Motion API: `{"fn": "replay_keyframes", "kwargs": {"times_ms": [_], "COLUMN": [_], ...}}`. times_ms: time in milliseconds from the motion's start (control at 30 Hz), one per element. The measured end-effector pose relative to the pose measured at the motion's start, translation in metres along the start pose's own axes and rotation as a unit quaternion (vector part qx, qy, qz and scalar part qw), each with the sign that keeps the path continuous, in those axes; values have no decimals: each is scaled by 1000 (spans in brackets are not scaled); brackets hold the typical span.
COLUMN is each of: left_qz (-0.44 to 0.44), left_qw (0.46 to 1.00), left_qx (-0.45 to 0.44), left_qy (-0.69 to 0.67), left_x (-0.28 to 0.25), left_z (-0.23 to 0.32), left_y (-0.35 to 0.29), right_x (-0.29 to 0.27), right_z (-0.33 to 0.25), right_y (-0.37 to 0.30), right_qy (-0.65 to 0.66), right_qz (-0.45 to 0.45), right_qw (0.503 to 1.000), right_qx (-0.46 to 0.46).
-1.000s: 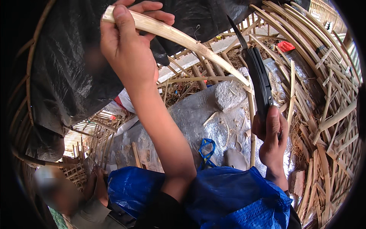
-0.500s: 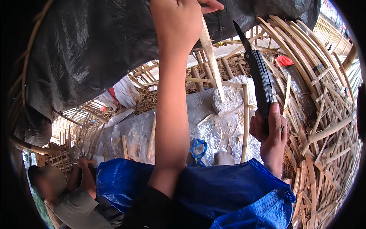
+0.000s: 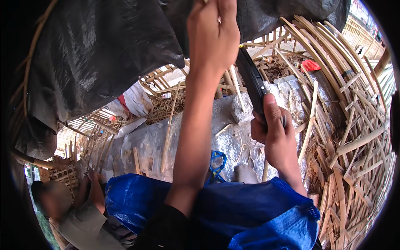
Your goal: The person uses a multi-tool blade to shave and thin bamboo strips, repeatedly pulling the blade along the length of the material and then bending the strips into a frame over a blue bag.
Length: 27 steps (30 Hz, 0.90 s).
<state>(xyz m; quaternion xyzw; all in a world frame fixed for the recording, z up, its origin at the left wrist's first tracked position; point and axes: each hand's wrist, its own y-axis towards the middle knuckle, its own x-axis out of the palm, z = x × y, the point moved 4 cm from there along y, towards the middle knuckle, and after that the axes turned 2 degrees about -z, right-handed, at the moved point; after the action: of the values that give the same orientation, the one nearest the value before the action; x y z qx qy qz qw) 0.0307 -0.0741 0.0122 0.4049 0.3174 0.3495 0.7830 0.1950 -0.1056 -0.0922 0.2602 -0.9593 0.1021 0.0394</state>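
My left hand (image 3: pixel 214 39) is raised at the top, its fingers closed on a pale bamboo strip (image 3: pixel 238 88). The strip's lower end slants down to a rough whitish block (image 3: pixel 241 111); its upper part is mostly hidden behind the hand. My right hand (image 3: pixel 278 137) grips a black folding knife (image 3: pixel 251 79) by its handle, thumb along the side. The knife points up and left, right beside the left hand, which hides the blade. A blue plastic sheet (image 3: pixel 166 196) covers my lap below both hands.
Split bamboo strips (image 3: pixel 358 150) lie heaped on the right. A dark tarp (image 3: pixel 100 54) hangs at upper left. Grey sheeting (image 3: pixel 129 146) with shavings covers the ground ahead. At lower left a person (image 3: pixel 79 221) sits working. A blue strap (image 3: pixel 218 162) lies near my lap.
My right hand has carried the knife up and left, close to the left hand. My left hand has shifted slightly right, the strip's visible part shrinking behind hand and knife.
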Motion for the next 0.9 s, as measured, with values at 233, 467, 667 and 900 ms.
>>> {"fn": "replay_keyframes", "kwargs": {"times_ms": [233, 467, 667, 900], "left_qz": [143, 65, 17, 45], "left_qw": [943, 933, 920, 925], "left_qx": [-141, -118, -90, -83], "left_qy": [-266, -335, -381, -367], "left_x": [-20, -6, -8, 1], "left_z": [72, 3, 4, 2], "left_y": [31, 57, 58, 59], "right_x": [2, 0, -5, -2], "right_z": [5, -3, 8, 0], "right_y": [-2, -20, -19, -13], "right_qy": [-50, -38, -49, -45], "right_qz": [18, 53, 7, 23], "right_qw": [995, 997, 999, 996], "right_qx": [-80, -37, 14, -73]}}
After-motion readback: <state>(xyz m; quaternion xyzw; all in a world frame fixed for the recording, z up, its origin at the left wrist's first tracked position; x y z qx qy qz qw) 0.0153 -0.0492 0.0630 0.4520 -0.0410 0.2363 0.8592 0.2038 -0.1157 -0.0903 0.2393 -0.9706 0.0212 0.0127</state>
